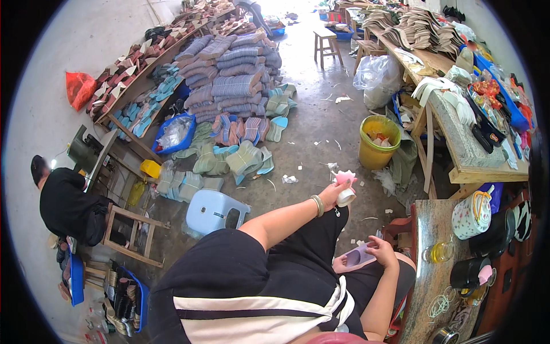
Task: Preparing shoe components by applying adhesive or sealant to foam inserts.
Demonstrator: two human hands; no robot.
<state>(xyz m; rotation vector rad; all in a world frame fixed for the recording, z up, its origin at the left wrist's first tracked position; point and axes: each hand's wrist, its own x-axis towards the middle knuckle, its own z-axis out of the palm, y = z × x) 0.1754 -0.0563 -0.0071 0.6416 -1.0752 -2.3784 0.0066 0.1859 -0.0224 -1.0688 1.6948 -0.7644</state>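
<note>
My left hand [331, 194], a bangle on its wrist, reaches out past my dark-clad knee. Its fingers are closed round a small white cup [346, 198] with a pink petal-shaped top [345, 177]. Lower down, my right hand [382, 251] is beside a lilac slipper [360, 256] near my leg, its fingers loosely bent and apart. Toes show at one end of that slipper. Whether my right fingertips touch it is hard to tell.
A yellow bin [379, 143] stands ahead, and a pale blue stool [215, 211] on the left. Tall stacks of insoles [235, 86] fill the far left. A stone-topped table [421, 275] is at my right. Another person [71, 198] sits at the far left.
</note>
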